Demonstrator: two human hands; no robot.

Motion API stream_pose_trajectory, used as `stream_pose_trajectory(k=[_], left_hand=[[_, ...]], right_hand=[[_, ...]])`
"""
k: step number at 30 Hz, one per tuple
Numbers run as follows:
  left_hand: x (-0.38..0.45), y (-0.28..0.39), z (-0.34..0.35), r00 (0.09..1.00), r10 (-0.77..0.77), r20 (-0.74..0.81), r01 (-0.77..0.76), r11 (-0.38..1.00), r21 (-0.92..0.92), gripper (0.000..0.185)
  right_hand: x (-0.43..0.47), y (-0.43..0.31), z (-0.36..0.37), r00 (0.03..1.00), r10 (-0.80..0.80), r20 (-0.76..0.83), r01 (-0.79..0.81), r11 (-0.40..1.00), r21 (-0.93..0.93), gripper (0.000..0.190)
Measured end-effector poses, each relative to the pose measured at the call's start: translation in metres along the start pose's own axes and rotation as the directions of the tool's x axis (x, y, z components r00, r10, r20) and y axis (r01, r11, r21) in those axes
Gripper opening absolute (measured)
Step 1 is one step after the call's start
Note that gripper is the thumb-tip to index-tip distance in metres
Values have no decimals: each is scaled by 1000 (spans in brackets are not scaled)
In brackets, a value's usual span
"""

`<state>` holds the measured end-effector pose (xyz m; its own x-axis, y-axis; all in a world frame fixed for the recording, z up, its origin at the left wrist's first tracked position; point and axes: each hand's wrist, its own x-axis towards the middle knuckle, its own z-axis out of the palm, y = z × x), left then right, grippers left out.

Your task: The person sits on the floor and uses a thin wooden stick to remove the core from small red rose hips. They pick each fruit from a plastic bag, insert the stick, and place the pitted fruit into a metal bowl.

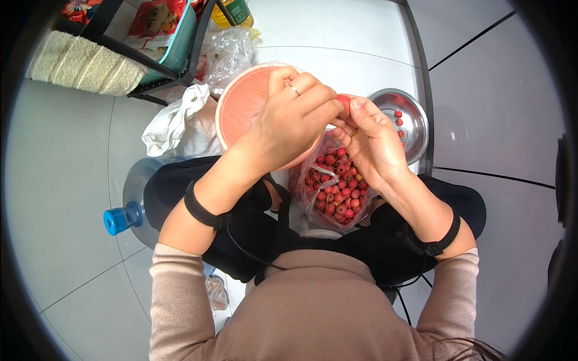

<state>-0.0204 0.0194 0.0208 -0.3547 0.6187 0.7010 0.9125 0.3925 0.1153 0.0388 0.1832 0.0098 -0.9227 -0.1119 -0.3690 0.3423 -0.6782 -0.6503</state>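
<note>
Between my two hands, a red hawthorn fruit [344, 104] is held at the fingertips. My left hand [295, 117], with a ring on one finger, reaches over the pink bin [241, 106] and grips the fruit from the left. From the other side, the thumb and fingers of my right hand [372, 140] hold it too. Below them sits a clear plastic bag [311, 205] full of red hawthorn fruits [341, 182], some with stems. Several red fruits [399, 122] lie in a stainless steel bowl [420, 131] right of my right hand. My fingers partly hide the held fruit.
At the upper left stands a black rack [149, 58] with a teal basket [180, 47] and a towel [86, 63]. A white plastic bag [176, 122], a crumpled clear bag [230, 49] and a yellow oil bottle [235, 13] surround the bin. A large water bottle [135, 194] lies by my left knee.
</note>
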Motion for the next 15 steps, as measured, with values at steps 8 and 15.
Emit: stream_pose_trajectory(k=[8,15], left_hand=[[-3,-2,-3,989,-31,142,41,997,-65,10],[-3,-6,1,982,-165,87,178,970,-164,12]], right_hand=[[0,3,-1,1000,3,21,-1,996,-93,18],[1,-2,6,997,-29,-78,30,999,17,19]])
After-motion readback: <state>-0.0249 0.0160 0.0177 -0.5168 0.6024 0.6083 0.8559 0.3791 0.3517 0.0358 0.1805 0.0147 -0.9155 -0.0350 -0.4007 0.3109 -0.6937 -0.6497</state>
